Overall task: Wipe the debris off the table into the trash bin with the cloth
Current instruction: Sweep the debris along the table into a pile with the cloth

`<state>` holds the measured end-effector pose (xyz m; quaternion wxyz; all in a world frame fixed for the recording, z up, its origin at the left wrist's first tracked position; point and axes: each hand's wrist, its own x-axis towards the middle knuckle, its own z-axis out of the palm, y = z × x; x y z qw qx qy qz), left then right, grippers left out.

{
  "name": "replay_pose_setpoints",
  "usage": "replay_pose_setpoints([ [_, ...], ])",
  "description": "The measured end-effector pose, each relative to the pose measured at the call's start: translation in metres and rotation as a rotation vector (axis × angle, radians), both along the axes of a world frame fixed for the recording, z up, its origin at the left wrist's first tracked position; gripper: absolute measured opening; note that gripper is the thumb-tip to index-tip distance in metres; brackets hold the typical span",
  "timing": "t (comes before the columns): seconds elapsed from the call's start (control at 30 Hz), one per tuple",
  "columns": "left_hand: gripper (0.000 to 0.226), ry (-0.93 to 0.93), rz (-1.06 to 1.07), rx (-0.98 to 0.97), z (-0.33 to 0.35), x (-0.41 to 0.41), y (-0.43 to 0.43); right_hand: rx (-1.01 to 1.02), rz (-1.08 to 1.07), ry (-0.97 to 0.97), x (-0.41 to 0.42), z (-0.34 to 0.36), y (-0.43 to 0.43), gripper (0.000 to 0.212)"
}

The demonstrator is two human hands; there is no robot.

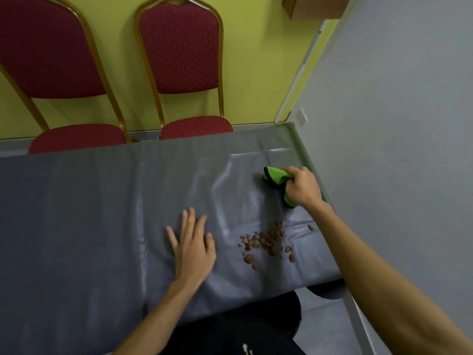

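Debris (268,239), a loose heap of reddish-brown crumbs, lies on the grey plastic table cover (76,213) near the front right corner, with one stray piece close to the right edge. The right hand (303,187), beyond the heap toward the far right edge, has its fingers curled round a bunched green cloth (277,175) with black trim, which touches the cover. The left hand (194,247) lies flat on the cover left of the heap, fingers straight and spread, holding nothing.

No trash bin shows in view, so the edge the crumbs should go over cannot be told.

The step in hand looks like setting the cloth behind the heap for a sweep. It would go best with the cloth opened into a broad edge, laid down on the heap's far side and drawn in one low stroke. The cover is wrinkled and may ride up, so light pressure helps, with the flat left hand pinning it. The stray piece needs its own pass.
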<state>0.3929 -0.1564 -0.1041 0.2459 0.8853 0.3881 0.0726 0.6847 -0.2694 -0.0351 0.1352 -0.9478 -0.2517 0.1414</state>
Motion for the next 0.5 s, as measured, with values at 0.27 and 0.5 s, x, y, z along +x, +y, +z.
replay_pose_setpoints([
  [0.27, 0.055, 0.118, -0.149, 0.178, -0.012, -0.013, -0.006, -0.148, 0.199, 0.126, -0.050, -0.018, -0.010, 0.047],
  [0.5, 0.055, 0.134, -0.166, 0.184, -0.012, -0.014, -0.003, -0.098, 0.145, 0.119, -0.008, 0.027, -0.042, 0.025],
])
